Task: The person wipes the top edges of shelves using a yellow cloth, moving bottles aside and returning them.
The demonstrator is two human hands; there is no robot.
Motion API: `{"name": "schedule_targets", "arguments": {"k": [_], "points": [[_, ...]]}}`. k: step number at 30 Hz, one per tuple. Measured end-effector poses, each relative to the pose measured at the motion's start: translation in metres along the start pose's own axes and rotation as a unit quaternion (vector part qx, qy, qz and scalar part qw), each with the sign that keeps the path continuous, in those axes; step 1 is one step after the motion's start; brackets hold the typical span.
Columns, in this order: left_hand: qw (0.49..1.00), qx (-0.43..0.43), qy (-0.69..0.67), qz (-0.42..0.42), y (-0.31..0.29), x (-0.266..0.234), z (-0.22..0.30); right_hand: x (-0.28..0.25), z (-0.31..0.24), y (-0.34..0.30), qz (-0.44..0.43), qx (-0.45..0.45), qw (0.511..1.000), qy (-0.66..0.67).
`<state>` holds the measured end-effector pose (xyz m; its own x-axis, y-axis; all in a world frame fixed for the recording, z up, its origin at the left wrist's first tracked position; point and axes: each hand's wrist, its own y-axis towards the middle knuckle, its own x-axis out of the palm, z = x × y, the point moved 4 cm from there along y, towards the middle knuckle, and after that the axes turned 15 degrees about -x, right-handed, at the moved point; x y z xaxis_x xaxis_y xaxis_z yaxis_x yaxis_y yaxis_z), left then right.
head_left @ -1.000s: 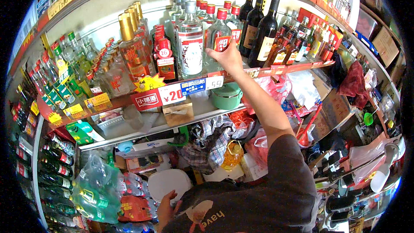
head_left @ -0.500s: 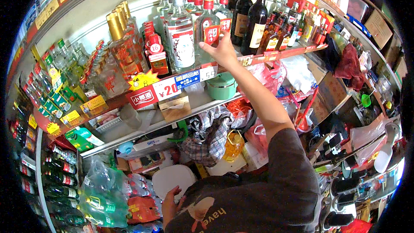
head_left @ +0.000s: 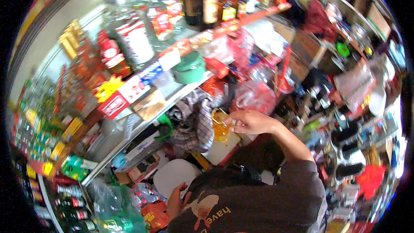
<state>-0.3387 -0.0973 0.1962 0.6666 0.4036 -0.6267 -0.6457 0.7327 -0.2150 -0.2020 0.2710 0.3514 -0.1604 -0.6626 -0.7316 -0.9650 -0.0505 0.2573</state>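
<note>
Right grip (head_left: 246, 121) half-curled at the yellow jug (head_left: 220, 131), hold unclear; left grip (head_left: 176, 202) slack, parted. Jug sits beside plaid cloth (head_left: 200, 129), below the shelf (head_left: 261, 16); goods (head_left: 371, 181) crowd the right side. Right grip has descended from the bottles (head_left: 163, 25).

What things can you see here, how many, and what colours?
Clear bottles: many, clear, upper shelf
Dark bottles: at least two, black, upper shelf
Star tag: one, yellow, shelf edge
Round pot: one, green, lower shelf
Checked cloth: one, greyish, below pot
Jug: one, orange-yellow, by right fingertips
Plastic bags: several, pink and white, right of pot
Smaller clutter: uncountable, mixed, too blurred
Left hand: one, bare, lower middle
Right hand: one, bare, beside jug
</note>
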Motion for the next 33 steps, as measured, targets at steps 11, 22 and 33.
{"name": "schedule_targets", "arguments": {"k": [11,22,33], "points": [[0.942,0.223,0.063,-0.242,0.049,0.037,0.069,0.002,-0.164,-0.326,0.489,0.416,0.766,-0.012],[0.846,0.322,0.177,-0.385,0.016,0.118,0.175,0.233,-0.267,-0.570,0.707,0.611,0.356,0.000],[0.855,0.312,0.238,-0.339,0.017,0.099,0.160,0.397,-0.132,-0.636,0.424,0.833,0.297,-0.195]]}}
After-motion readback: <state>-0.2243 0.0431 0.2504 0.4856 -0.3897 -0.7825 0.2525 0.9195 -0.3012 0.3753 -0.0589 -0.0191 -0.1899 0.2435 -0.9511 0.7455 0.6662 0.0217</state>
